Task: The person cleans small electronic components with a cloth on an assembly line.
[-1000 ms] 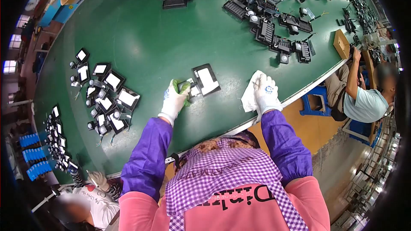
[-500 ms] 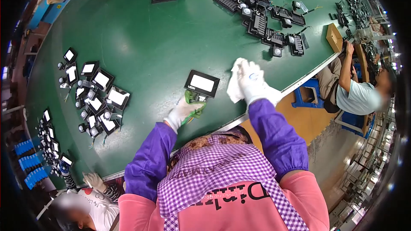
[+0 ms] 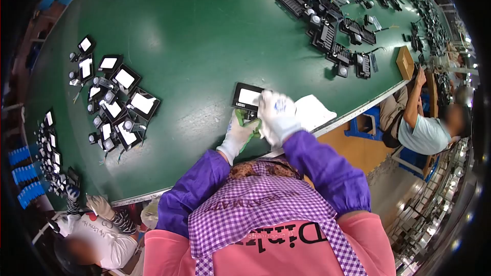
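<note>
A black floodlight [image 3: 249,96] with a white lit-looking panel and a small sensor below it is in front of me, face up. My left hand [image 3: 239,134], in a white glove with green on the fingers, is closed on its sensor end. My right hand [image 3: 279,115], in a white glove, covers the light's right edge with fingers bent. White cloth seems bunched under these fingers, though the glove hides most of it. Another white cloth [image 3: 314,112] lies flat on the green table [image 3: 189,46], just right of that hand.
A group of floodlights [image 3: 124,77] lies face up on the left. More lights [image 3: 325,36] are heaped back down at the far right, near an open cardboard box [image 3: 405,63]. One person [image 3: 424,122] sits at right; another [image 3: 110,235] works at lower left.
My right hand has moved left from over the white cloth onto the floodlight's right edge. The flat cloth stays behind on the table. My left hand still holds the light.
</note>
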